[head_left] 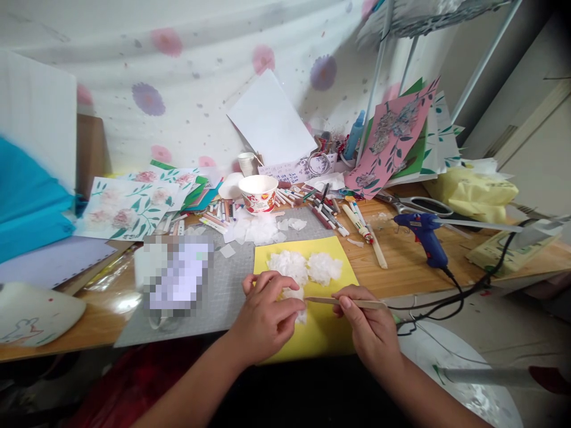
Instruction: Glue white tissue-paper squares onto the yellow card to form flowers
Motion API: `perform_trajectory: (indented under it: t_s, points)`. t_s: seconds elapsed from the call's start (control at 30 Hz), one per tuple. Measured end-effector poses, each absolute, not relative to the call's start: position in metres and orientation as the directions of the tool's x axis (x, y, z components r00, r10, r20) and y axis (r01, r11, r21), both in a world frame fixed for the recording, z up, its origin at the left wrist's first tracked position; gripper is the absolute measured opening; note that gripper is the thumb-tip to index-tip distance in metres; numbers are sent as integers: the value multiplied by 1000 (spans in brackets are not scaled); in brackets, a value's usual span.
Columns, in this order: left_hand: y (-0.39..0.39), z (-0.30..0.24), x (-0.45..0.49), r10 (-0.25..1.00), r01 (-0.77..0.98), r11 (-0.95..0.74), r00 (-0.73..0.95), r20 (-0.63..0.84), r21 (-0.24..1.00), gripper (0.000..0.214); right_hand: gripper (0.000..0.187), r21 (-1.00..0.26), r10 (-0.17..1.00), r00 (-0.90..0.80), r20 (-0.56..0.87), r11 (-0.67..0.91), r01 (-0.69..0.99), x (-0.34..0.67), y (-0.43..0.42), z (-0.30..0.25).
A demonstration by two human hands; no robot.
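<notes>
A sheet of yellow paper [332,333] lies before me with fluffy clumps of white tissue paper [325,268] on its upper half. My right hand [372,333] grips a flat wooden craft stick [323,301] that points left. The stick's tip meets the thumb and fingertips of my left hand [267,312]. Those left fingers are curled around a white tissue piece [293,293] over the middle of the sheet. Part of the piece is hidden behind the fingers.
Loose tissue squares [256,229] lie on the grey cutting mat [209,291] near a paper bowl [259,193] and scattered markers [323,215]. On the right are a blue glue gun [423,235] with its cable, and scissors [414,205]. Flower pictures [127,208] stand at left.
</notes>
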State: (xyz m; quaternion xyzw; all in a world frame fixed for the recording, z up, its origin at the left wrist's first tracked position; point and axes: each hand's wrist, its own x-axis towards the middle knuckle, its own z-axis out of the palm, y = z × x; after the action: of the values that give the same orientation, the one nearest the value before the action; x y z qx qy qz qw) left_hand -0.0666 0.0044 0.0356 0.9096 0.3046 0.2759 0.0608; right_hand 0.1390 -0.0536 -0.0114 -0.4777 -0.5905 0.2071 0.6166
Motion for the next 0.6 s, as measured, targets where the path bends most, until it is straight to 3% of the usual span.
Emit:
perform_trajectory:
  t_s: [0.27,0.5,0.6]
  points:
    - [6,35,-67,570,509,-820,684,455,261,27,18,-817,817,187,545,469,335,136,-51,-4]
    - [7,35,-68,566,505,-823,687,456,261,28,16,-871,820,299,487,480,103,137,-56,-11]
    - [6,36,-69,568,508,-821,686,454,260,29,16,-865,832,243,499,465,188,137,-54,-11]
